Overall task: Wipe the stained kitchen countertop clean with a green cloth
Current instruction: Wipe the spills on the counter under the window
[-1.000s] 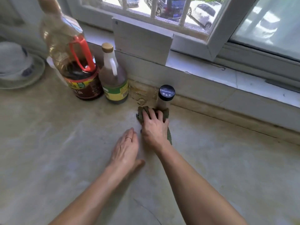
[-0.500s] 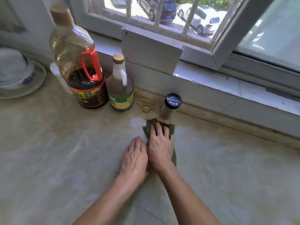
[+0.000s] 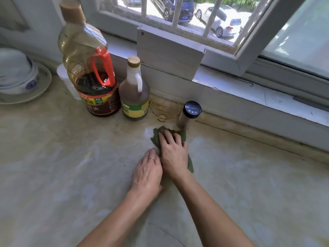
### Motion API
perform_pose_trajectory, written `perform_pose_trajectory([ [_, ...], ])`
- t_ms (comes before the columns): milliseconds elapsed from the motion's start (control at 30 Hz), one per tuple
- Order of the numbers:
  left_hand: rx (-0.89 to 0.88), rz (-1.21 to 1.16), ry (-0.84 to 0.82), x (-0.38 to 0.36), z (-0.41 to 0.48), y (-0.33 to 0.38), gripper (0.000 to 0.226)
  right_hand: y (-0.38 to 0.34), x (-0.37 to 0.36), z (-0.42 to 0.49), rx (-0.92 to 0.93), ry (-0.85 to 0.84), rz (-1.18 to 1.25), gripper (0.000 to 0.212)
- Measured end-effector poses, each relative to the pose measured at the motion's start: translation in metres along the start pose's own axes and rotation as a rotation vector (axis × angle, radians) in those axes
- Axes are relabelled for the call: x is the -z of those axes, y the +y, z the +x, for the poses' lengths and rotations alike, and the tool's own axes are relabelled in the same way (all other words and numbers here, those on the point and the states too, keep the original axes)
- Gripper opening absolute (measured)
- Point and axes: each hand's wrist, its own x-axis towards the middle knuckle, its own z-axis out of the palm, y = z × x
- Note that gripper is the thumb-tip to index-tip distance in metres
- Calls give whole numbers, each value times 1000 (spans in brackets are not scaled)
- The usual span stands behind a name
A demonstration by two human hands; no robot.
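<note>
The green cloth (image 3: 155, 136) lies flat on the beige countertop (image 3: 71, 166), just in front of a black-capped spice jar. My right hand (image 3: 173, 154) presses on it with straight fingers and covers most of it. My left hand (image 3: 147, 172) lies flat on the countertop beside it, its fingertips touching the right hand and the cloth's edge. A wet patch (image 3: 147, 131) shines at the cloth's far left corner. Brownish ring stains (image 3: 164, 108) mark the counter by the wall.
A large oil bottle with a red handle (image 3: 92, 72) and a smaller brown bottle (image 3: 134, 93) stand at the back. The spice jar (image 3: 188, 114) stands next to the cloth. Bowls on a plate (image 3: 19, 77) sit far left. The window sill (image 3: 249, 91) runs behind.
My right hand and the cloth have drawn back a little from the wall and the spice jar. My left hand has closed in against the right hand. The view has shifted.
</note>
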Motion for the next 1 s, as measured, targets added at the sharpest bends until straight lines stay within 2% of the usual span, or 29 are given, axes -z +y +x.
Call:
perform_pose_trajectory([
  [100,-1,-1,-23,1,-2,-1,113,-3,2,20,3,-58,39,60],
  [233,34,-88,39,4,-5,-7,89,-1,-6,-22,73,44,81,50],
  [433,245,-165,121,19,-3,-45,81,-46,-1,0,240,-6,269,48],
  [533,319,-108,127,28,-7,-75,85,-80,6,21,222,44,330,49],
  [700,368,-70,73,32,-17,-106,90,-126,-4,46,245,-16,95,58],
  [867,354,-91,11,34,-19,-106,108,-100,-2,27,83,-20,9,52],
  [1000,367,-78,17,35,-17,-107,107,-97,-1,13,115,-19,-11,54],
])
